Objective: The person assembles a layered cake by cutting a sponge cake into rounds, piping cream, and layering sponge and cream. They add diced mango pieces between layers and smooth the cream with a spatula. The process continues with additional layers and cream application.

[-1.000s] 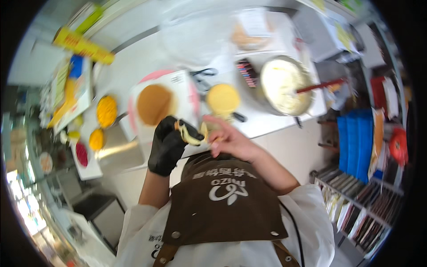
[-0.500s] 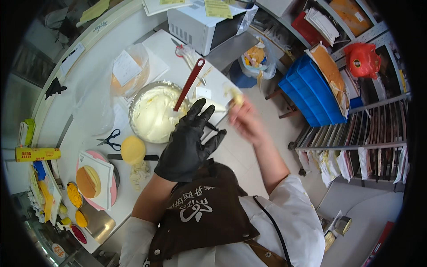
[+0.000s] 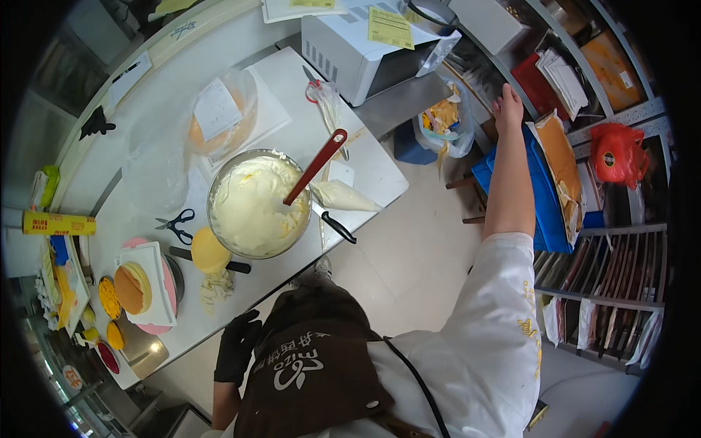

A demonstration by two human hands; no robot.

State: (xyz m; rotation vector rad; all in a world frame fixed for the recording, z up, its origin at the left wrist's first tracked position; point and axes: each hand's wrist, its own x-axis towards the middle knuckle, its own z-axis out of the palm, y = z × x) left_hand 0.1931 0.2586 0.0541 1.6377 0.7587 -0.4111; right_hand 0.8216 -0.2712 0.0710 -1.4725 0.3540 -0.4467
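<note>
My left hand (image 3: 237,344), in a black glove, hangs at the table's near edge beside my brown apron. Its fingers are loosely apart and hold nothing. Bare and stretched far out to the right, my right hand (image 3: 509,111) is beside the lined waste bin (image 3: 443,135) and above the blue crates (image 3: 537,193). One finger is extended, the others are bent, and no object shows in it. On the table stands a metal bowl (image 3: 212,219) of pale cream (image 3: 255,197), with a red-handled spatula (image 3: 315,168) in it. A filled piping bag (image 3: 347,196) lies to its right.
A black-handled knife (image 3: 339,228) overhangs the table edge. Scissors (image 3: 177,225), a round yellow cake layer (image 3: 210,250) and a cake on a white board (image 3: 135,288) are at left. A microwave (image 3: 358,58) stands at the back. Tray racks (image 3: 599,270) line the right.
My right hand has swung out to the far right; the small pale piece seen at its fingers is out of sight. My left hand has dropped from beside the bowl to my apron.
</note>
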